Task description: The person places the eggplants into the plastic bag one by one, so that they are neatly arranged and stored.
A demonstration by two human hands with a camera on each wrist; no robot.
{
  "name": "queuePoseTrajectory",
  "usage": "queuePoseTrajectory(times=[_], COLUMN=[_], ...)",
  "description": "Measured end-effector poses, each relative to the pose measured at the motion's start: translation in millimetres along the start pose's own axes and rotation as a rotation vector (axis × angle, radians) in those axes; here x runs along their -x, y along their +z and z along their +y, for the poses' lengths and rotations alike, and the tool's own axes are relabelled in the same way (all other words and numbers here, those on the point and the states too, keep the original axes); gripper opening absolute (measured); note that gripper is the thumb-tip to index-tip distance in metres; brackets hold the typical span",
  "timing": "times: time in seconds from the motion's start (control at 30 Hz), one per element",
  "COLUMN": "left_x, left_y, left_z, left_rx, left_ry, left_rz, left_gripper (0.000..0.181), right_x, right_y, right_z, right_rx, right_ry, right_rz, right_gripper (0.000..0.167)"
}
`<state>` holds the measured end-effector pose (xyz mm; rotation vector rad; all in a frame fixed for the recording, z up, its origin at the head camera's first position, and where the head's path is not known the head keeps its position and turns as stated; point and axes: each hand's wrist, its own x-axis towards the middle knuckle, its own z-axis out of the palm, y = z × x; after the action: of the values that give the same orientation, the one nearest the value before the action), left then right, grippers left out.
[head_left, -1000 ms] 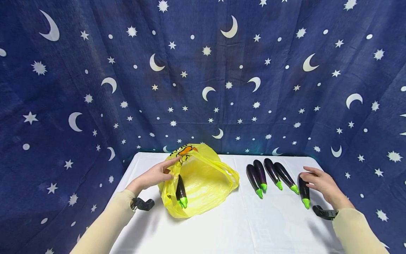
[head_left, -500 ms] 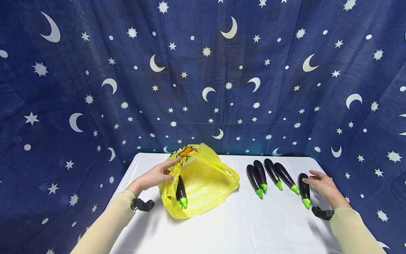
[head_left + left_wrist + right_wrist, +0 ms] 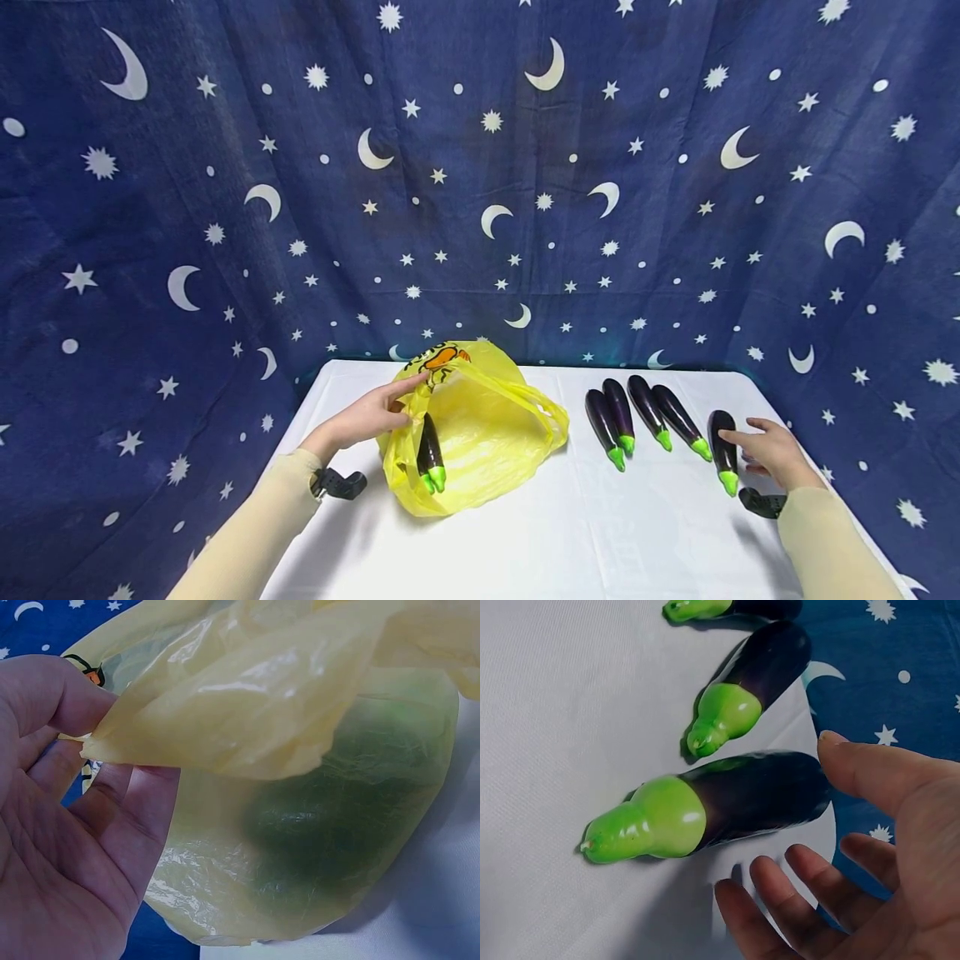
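A yellow plastic bag [image 3: 487, 433] lies on its side with its mouth facing the front, and eggplants with green stems [image 3: 431, 454] show inside it. The left hand [image 3: 367, 414] pinches the bag's rim between thumb and fingers; in the left wrist view a dark shape shows through the film. At the right, a single eggplant [image 3: 723, 446] lies on the table. Beside it the right hand [image 3: 772, 452] is spread, its thumb near the dark end of that eggplant [image 3: 757, 795] in the right wrist view, its fingers past the near side. Whether the thumb touches is unclear.
Several more eggplants [image 3: 642, 412] lie in a slanted row between the bag and the single eggplant. The white table [image 3: 540, 550] reaches back to a blue curtain [image 3: 450, 250] with moons and stars.
The right hand has moved from over the single eggplant's dark end to its right side and slightly nearer the front. The left hand and bag look the same.
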<state>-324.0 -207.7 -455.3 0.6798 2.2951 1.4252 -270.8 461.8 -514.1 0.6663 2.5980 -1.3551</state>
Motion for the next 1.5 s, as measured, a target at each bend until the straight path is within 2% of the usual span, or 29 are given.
queuePoseTrajectory(times=[0.37,0.87,1.17,1.5], left_x=[1.1,1.0,1.0,1.2], left_y=[0.9,1.8,1.2,0.3], left_z=[1.8,3.8,5.7,6.7], left_rx=[0.013,-0.004,-0.005,0.002], left_ry=[-0.008,-0.013,-0.010,-0.012], left_rz=[-0.002,-0.003,-0.003,-0.007], left_gripper=[0.083,0.082,0.083,0.083], right_x=[-4.0,-7.1,-9.2,-9.2], right_y=[1.6,4.3,2.3,1.2], right_z=[4.9,5.5,5.4,8.3], right_rx=[-0.023,-0.050,-0.065,-0.049], right_ry=[-0.002,-0.046,-0.047,-0.039], right_rz=[-0.019,-0.051,-0.061,-0.113], right_gripper=[0.104,0.106,0.107,0.110])
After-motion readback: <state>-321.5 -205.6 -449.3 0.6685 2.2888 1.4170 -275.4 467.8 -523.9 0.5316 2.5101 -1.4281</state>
